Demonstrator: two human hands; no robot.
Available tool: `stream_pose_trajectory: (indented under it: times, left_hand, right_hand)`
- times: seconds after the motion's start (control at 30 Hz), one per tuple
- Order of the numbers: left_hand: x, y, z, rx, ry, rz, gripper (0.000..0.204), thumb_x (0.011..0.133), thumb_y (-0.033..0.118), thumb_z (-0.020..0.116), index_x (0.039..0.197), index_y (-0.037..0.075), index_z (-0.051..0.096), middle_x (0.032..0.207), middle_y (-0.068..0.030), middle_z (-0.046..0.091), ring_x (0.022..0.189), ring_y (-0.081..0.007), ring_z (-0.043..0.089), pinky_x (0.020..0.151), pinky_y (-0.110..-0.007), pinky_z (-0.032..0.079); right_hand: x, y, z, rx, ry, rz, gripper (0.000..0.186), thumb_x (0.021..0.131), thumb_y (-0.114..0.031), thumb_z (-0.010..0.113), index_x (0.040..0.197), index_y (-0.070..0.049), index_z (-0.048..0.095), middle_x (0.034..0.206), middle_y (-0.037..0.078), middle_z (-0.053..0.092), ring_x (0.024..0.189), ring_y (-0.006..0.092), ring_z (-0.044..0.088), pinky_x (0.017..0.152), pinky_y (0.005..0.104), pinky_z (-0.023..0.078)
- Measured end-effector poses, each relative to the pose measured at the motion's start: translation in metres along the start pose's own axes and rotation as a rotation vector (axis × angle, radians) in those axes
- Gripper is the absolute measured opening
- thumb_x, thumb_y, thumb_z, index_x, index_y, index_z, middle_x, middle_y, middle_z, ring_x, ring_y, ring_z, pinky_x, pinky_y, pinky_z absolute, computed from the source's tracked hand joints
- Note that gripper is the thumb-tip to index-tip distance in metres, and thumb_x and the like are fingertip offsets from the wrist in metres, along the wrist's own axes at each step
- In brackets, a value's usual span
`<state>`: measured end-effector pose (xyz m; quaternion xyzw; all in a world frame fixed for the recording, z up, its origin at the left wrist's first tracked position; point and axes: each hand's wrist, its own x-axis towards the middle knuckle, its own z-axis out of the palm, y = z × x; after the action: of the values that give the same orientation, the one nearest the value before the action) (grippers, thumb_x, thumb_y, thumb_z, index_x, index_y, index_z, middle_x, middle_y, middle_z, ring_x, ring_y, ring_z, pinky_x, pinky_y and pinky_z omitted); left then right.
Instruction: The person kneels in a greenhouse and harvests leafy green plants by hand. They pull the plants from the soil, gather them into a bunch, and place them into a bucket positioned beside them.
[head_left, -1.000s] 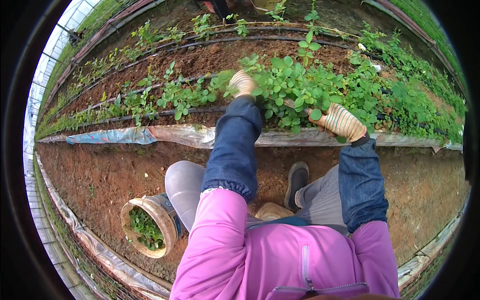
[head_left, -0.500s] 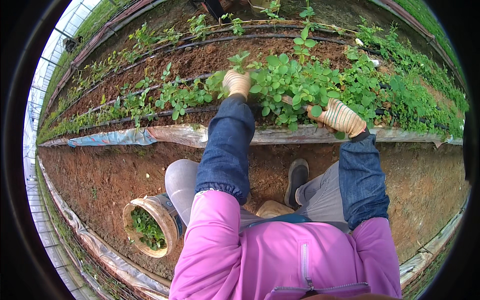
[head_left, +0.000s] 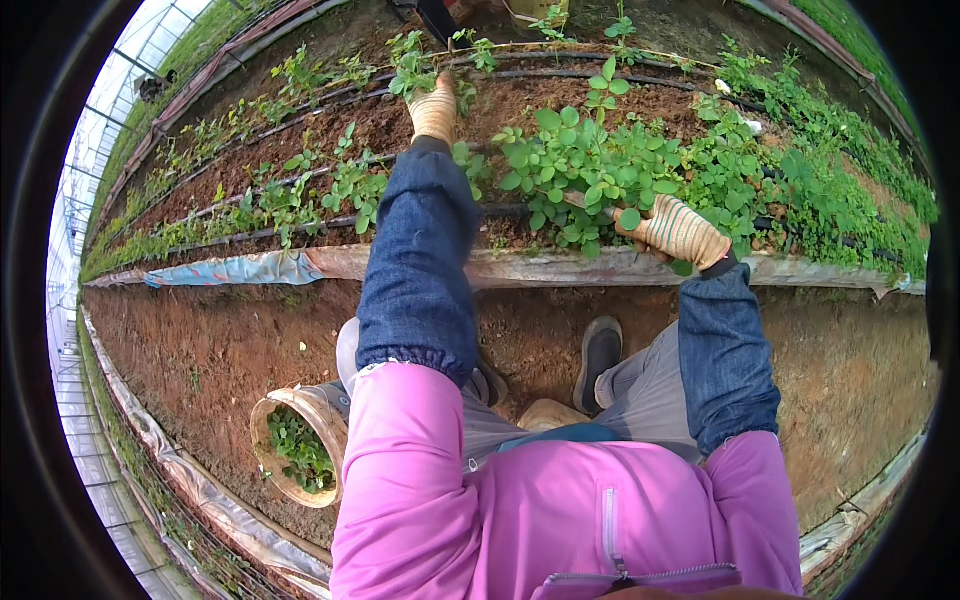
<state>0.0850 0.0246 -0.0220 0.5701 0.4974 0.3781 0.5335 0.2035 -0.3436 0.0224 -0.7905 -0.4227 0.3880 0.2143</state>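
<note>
My left hand (head_left: 435, 112), in a striped work glove, reaches over the soil bed toward its far side. Its fingers are closed round a leafy green sprig (head_left: 411, 78), with more leaves showing at the hand's right. My right hand (head_left: 686, 236), gloved the same way, is low at the near edge of the bed. It is closed round a wooden-handled tool (head_left: 625, 217), whose far end is hidden among leaves. A dense clump of round-leaved plants (head_left: 590, 165) stands just left of and beyond this hand.
Black drip hoses (head_left: 560, 72) run along the bed. A plastic sheet edging (head_left: 560, 268) borders its near side. On the dirt path, a tilted bucket (head_left: 330, 425) holds green leaves. Thicker greenery (head_left: 830, 190) covers the bed's right end. A dark object (head_left: 435, 18) stands beyond the bed.
My left hand has moved away from the clump, farther out and left, with the leafy sprig in it. My right hand has stayed in nearly the same place.
</note>
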Motion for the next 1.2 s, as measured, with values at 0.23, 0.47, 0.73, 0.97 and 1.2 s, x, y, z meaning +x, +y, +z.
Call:
stream_pose_trajectory:
  times: [0.23,0.47,0.73,0.97,1.2]
  left_hand:
    - [0.012,0.022,-0.001,-0.125,-0.112,-0.078,0.088,0.084,0.048,0.069,0.140,-0.008,0.032,0.140,-0.0208,0.045,0.124,-0.0319,0.047,0.097,-0.039,0.041]
    - [0.002,0.015,-0.010,-0.112,-0.151,-0.046,0.090,0.080,0.040,0.077,0.144,-0.003,0.031,0.146,-0.0184,0.040,0.130,-0.0301,0.041,0.106,-0.038,0.032]
    - [0.018,0.061,-0.016,-0.326,-0.137,-0.051,0.023,0.091,0.031,0.063,0.099,0.009,0.063,0.082,-0.0026,0.063,0.063,-0.0185,0.060,0.056,-0.037,0.055]
    - [-0.067,0.069,-0.027,0.000,-0.255,0.219,0.046,0.084,0.036,0.072,0.110,0.000,0.062,0.104,-0.0054,0.064,0.083,-0.0160,0.057,0.071,-0.032,0.046]
    - [-0.153,-0.064,-0.036,1.069,-0.311,0.468,0.035,0.081,0.032,0.067,0.098,0.002,0.064,0.085,-0.0214,0.068,0.083,-0.0374,0.065,0.076,-0.042,0.053]
  right_hand:
    - [-0.005,-0.001,-0.004,0.036,-0.015,0.014,0.053,0.087,-0.055,0.058,0.085,-0.002,0.065,0.059,0.005,0.060,0.044,0.0150,0.054,0.046,0.0334,0.046]
    - [-0.006,-0.001,-0.004,0.029,-0.025,0.016,0.053,0.086,-0.054,0.060,0.088,-0.001,0.066,0.061,0.006,0.062,0.045,0.0154,0.054,0.046,0.0331,0.046]
    - [-0.001,0.003,-0.005,0.042,0.002,0.028,0.061,0.085,-0.056,0.061,0.068,0.002,0.064,0.057,0.007,0.061,0.044,0.0162,0.055,0.046,0.0338,0.047]
    - [-0.005,0.000,-0.003,0.070,0.022,-0.009,0.056,0.086,-0.053,0.061,0.064,-0.001,0.063,0.052,0.005,0.057,0.041,0.0155,0.052,0.043,0.0338,0.043]
    - [0.000,0.008,-0.001,0.038,0.005,-0.053,0.056,0.086,-0.054,0.060,0.069,-0.001,0.064,0.055,0.005,0.059,0.042,0.0152,0.052,0.042,0.0334,0.042]
